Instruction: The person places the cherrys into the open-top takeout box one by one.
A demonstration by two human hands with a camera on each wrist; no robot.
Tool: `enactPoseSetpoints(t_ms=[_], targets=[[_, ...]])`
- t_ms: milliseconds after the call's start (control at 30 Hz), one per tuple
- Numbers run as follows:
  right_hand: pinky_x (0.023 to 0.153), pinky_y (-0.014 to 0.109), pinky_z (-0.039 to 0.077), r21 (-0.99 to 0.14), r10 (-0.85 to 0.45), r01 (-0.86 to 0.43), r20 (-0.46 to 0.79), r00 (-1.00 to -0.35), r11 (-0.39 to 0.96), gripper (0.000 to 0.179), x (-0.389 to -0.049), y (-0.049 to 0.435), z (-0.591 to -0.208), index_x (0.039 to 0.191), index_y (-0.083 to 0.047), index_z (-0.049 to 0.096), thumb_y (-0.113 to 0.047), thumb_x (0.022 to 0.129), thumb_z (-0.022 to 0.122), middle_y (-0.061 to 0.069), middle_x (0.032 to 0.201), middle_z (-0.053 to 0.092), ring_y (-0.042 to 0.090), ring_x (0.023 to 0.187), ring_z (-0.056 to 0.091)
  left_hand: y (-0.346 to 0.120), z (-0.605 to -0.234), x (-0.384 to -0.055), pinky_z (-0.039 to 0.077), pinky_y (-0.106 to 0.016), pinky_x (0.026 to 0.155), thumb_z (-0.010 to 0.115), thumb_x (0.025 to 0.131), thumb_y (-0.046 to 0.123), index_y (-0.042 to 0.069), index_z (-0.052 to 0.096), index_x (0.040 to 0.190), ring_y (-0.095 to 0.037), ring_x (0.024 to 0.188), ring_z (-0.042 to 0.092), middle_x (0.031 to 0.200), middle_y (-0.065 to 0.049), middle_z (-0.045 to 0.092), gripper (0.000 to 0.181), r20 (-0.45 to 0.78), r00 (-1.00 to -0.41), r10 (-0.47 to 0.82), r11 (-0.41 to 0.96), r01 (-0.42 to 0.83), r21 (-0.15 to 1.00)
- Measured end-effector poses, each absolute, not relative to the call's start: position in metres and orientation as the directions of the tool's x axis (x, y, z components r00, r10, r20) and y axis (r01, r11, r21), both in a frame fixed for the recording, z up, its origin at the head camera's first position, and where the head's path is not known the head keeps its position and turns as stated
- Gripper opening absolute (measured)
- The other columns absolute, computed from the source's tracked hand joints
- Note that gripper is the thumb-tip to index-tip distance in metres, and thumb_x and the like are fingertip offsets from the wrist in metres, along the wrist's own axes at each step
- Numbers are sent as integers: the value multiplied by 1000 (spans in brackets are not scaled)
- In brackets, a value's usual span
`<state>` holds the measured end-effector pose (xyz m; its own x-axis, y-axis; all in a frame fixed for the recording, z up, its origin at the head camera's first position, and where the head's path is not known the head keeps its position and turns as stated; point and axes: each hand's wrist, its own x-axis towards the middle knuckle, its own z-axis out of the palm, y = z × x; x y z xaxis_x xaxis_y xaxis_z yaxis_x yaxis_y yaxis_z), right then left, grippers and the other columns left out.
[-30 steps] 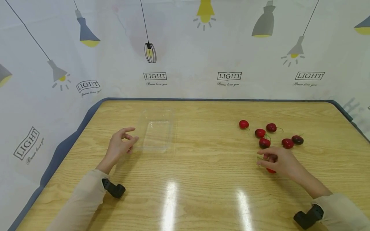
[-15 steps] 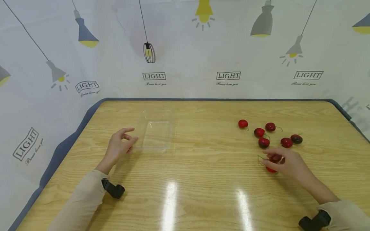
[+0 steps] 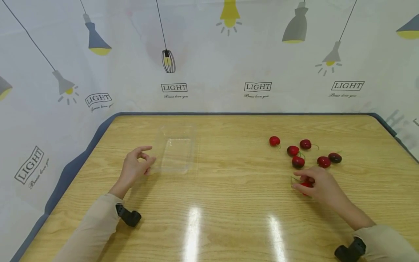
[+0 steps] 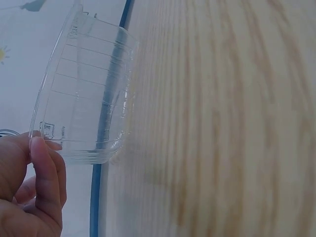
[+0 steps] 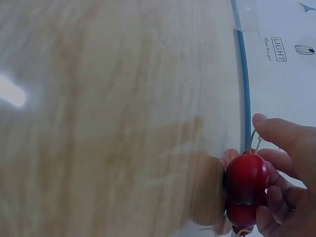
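My left hand (image 3: 135, 164) is at the left rim of a clear plastic container (image 3: 176, 169); its fingers are loosely bent, thumb and index finger apart. In the left wrist view, the fingertips overlap the container's rim (image 4: 47, 94); whether they touch it is hard to tell. My right hand (image 3: 324, 187) is over a pair of red cherries (image 3: 306, 188) with green stems, partly hidden by the hand. In the right wrist view, thumb and fingers stand apart around the stems of a cherry (image 5: 246, 178), without a visible pinch; another cherry (image 5: 242, 213) sits just below it.
Several more cherries lie beyond my right hand, among them a bright red cherry (image 3: 274, 141) and a dark cherry (image 3: 335, 157). The wooden table (image 3: 229, 203) has a blue edge (image 3: 242, 113) at the back, against a lamp-printed wall covering (image 3: 209, 62).
My right hand drew back slightly to the right, then came forward to the left again over the cherries. The left hand and the container have stayed in place.
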<state>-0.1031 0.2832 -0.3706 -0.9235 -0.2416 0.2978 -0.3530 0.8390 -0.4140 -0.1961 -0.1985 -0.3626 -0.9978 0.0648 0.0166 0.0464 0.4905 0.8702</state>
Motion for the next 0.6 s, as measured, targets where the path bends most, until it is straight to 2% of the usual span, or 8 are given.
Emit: enactPoseSetpoints(t_ms=[233, 433, 600], targets=[[61, 30, 33, -375, -222, -321, 283, -933, 869, 33, -105, 280, -374, 90, 1, 68, -17, 65, 77, -3, 68, 54, 14, 65, 43, -199, -364, -197, 43, -31, 42, 57, 84, 8, -1, 43, 127, -16, 43, 48, 78, -12, 50, 45, 27, -998, 63, 499, 55, 865], [67, 36, 32, -355, -226, -335, 315, -922, 873, 26, -105, 279, -378, 84, -3, 68, -17, 64, 77, 0, 71, 58, 20, 71, 49, -199, -364, -197, 44, -31, 42, 56, 84, 8, -1, 43, 126, -14, 43, 48, 78, -12, 50, 45, 26, -998, 60, 501, 52, 864], [65, 35, 33, -408, -206, -309, 277, -938, 859, 24, -106, 281, -375, 83, -3, 67, -17, 66, 76, 2, 74, 59, 21, 71, 50, -199, -364, -197, 44, -30, 43, 57, 84, 8, -1, 43, 127, -14, 44, 49, 78, -12, 50, 46, 20, -998, 58, 502, 47, 864]])
